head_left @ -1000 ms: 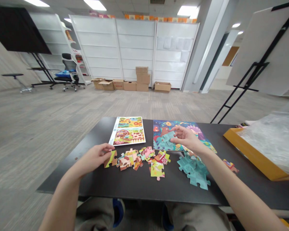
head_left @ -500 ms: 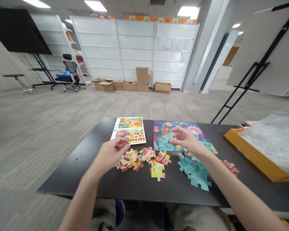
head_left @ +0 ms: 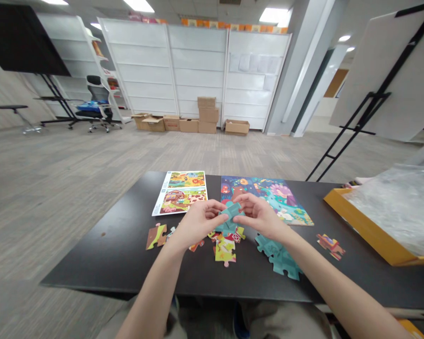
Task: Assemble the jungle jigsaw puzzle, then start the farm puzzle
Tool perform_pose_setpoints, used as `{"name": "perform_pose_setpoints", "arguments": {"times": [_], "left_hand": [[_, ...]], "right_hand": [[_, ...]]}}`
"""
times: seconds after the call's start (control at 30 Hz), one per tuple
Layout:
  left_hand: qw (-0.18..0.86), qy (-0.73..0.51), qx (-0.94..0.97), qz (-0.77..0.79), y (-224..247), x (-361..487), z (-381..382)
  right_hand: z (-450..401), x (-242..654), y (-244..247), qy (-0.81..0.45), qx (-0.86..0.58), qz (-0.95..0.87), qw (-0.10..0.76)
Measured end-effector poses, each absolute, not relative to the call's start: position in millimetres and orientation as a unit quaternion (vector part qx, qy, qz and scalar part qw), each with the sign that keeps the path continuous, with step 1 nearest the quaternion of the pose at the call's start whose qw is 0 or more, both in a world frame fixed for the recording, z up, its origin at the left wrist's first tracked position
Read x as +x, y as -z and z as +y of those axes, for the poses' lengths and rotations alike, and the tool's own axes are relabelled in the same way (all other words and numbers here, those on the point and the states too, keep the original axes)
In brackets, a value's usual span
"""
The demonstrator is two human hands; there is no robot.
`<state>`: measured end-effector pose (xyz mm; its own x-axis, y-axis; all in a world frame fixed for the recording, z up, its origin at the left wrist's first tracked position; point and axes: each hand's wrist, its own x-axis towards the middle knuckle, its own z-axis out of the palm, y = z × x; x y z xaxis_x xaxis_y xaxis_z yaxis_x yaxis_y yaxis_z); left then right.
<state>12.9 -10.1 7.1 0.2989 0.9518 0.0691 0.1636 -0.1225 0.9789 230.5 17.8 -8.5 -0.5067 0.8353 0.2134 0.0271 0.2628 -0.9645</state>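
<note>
Teal pieces [head_left: 230,217] (pinched), left hand [head_left: 198,223], right hand [head_left: 262,217] flanking

The person's left forearm [head_left: 155,282] and right forearm [head_left: 330,278] are slender and bare all the way to the lower edge of the view, so any sleeves lie out of sight. The left grip [head_left: 199,223] and right grip [head_left: 263,219] are bare hands with slim fingers. Low down, loose trousers [head_left: 289,318] of plain grey-beige cloth show soft creases. Between the legs is part of a dark navy-blue shoe [head_left: 239,322], its details lost in shadow.
</note>
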Motion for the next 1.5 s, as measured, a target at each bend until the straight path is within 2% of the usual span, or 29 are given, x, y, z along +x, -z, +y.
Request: {"name": "perform_pose_setpoints", "arguments": {"times": [0.1,0.2,0.27,0.37,0.53,0.63,0.7,0.8,0.97,1.23,1.5], "left_hand": [[0.404,-0.433,0.659,0.465,-9.6,5.7,-9.5],[0.201,-0.45,0.706,0.509,-7.1,-2.7,-10.5],[0.097,-0.402,0.759,0.503,-4.1,-5.5,-13.3],[0.042,-0.296,0.83,0.472,0.1,-2.7,-20.7],[0.035,-0.172,0.878,0.445,6.1,6.1,-34.0],[0.041,-0.136,0.886,0.441,9.5,4.3,-39.8],[0.043,-0.132,0.885,0.444,11.5,1.5,-42.3],[0.057,-0.127,0.887,0.44,13.2,-1.9,-44.4],[0.079,-0.14,0.891,0.425,11.2,-3.5,-46.1],[0.101,-0.148,0.891,0.417,3.6,-2.2,-48.6],[0.097,-0.154,0.884,0.429,7.3,-0.7,-45.5]], "right_hand": [[19.5,234.8,4.1,-0.516,-0.311,-0.694,0.394],[25.6,242.1,-0.2,-0.501,-0.321,-0.688,0.416],[30.1,246.7,-2.7,-0.495,-0.333,-0.679,0.429],[35.4,253.8,-7.7,-0.47,-0.365,-0.673,0.44],[44.6,276.8,-17.2,-0.366,-0.421,-0.727,0.4],[52.5,297.7,-20.9,-0.198,-0.493,-0.793,0.299],[56.3,311.1,-22.9,-0.134,-0.533,-0.81,0.206],[56.8,326.2,-26.6,-0.16,-0.548,-0.814,0.109],[50.6,337.5,-31.1,-0.229,-0.557,-0.798,0.019],[53.7,340.8,-22.8,-0.242,-0.555,-0.795,-0.025],[51.4,340.7,-28.8,-0.325,-0.511,-0.795,0.03]]}}
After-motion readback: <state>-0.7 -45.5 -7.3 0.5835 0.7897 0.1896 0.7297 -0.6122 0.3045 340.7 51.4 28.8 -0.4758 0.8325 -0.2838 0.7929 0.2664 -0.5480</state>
